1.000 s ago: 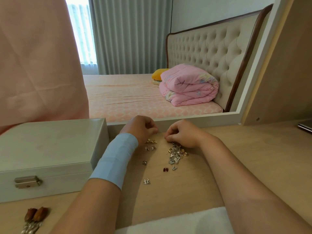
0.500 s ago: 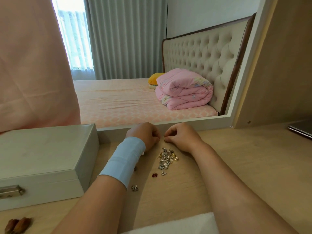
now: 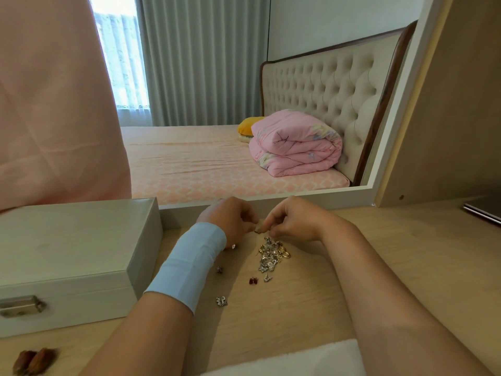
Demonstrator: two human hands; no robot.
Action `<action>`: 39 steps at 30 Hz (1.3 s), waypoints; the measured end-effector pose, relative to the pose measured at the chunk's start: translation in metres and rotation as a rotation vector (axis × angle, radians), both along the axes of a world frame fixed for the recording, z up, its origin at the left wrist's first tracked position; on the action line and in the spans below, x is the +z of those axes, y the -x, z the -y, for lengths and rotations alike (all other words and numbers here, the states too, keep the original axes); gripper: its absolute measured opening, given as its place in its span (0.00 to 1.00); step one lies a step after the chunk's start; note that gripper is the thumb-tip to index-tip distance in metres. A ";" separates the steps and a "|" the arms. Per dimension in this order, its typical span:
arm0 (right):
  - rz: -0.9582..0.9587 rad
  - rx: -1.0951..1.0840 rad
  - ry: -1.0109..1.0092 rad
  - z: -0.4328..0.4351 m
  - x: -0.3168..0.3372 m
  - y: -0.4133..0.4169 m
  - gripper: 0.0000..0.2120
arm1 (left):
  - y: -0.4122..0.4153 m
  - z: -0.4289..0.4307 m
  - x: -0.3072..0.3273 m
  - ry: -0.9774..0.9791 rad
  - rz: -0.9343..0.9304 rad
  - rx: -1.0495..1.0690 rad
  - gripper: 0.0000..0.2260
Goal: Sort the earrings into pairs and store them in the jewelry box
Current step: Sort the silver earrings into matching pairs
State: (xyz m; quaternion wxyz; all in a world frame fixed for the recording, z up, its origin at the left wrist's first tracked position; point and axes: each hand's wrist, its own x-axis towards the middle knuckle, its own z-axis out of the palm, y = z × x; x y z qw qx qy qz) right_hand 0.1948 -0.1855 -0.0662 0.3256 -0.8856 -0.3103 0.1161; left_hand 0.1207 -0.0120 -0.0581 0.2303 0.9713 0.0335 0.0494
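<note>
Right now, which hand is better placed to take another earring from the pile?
Right hand, probably: the pile lies right beside it; the left hand sits nearer the jewelry box. Both pinch one earring.

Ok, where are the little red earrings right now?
Head view, centre of the desktop: the red pair lies just below the earring pile, left of a loose silver earring.
</note>
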 end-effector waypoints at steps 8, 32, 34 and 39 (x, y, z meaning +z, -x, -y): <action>0.058 -0.030 0.129 -0.007 0.001 0.006 0.08 | 0.011 0.006 -0.007 -0.178 -0.037 -0.104 0.05; 0.018 -0.099 0.112 0.011 0.000 -0.004 0.03 | -0.004 0.002 -0.008 0.043 -0.009 -0.098 0.04; 0.015 -0.088 0.097 0.011 0.002 -0.004 0.05 | -0.004 -0.002 -0.007 0.120 0.013 -0.089 0.03; 0.009 -0.060 0.115 0.012 0.003 -0.004 0.09 | -0.003 -0.006 -0.005 0.192 0.054 -0.076 0.05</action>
